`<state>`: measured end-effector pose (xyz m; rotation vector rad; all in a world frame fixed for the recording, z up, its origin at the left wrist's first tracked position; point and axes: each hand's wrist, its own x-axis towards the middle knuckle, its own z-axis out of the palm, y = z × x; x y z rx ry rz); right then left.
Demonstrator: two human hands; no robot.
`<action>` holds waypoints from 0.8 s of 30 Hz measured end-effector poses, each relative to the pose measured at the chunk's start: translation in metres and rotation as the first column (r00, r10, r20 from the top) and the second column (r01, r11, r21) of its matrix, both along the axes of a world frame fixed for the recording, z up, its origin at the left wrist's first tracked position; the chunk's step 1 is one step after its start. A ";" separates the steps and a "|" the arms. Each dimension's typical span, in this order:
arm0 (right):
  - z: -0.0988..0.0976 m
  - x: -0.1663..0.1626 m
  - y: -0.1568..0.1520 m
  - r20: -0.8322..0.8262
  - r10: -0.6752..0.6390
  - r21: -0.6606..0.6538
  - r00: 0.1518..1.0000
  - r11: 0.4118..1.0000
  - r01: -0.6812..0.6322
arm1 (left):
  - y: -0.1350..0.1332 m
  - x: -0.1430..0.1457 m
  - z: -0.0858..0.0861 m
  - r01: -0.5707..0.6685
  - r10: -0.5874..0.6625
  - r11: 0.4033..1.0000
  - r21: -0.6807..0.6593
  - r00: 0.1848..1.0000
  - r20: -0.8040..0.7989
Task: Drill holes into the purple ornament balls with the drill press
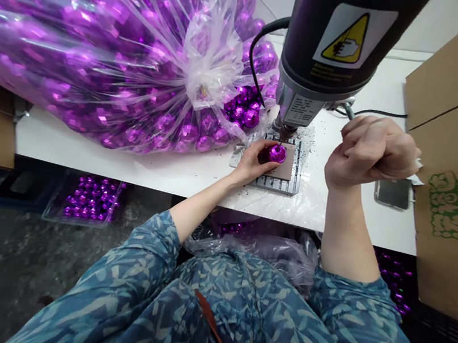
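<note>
Left hand (250, 161) pinches the ball (277, 153) under the drill (299, 50) — best held steady and centred — right hand (372, 151) grips the lever (349, 110).

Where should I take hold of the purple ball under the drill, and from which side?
Probably best to pinch the purple ball by its opposite rounded sides, coming from the left, as the left hand does. The drill chuck sits above it, so the top is best left clear.
</note>
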<state>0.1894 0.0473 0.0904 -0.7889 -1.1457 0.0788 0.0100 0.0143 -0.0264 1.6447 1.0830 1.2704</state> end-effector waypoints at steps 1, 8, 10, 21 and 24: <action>0.000 0.000 0.001 0.002 0.005 0.006 1.000 1.000 -0.005 | 0.000 0.000 0.000 -0.003 0.003 1.000 -0.003 1.000 -0.002; 0.004 -0.001 -0.007 -0.004 0.054 -0.023 0.999 0.998 -0.054 | -0.001 0.001 0.001 -0.005 0.006 0.999 -0.033 1.000 0.020; 0.016 -0.004 -0.012 -0.022 0.077 -0.055 0.997 0.995 -0.078 | -0.001 0.001 0.002 -0.010 0.010 0.999 -0.034 1.000 0.020; 0.142 -0.024 0.004 -0.126 0.164 -0.381 0.978 0.903 -0.200 | -0.015 -0.001 0.003 -0.128 0.139 0.987 -0.098 0.984 0.116; 0.150 -0.026 0.003 -0.114 0.181 -0.428 0.977 0.879 -0.213 | -0.032 -0.014 0.009 -0.141 0.148 0.988 -0.067 0.982 0.115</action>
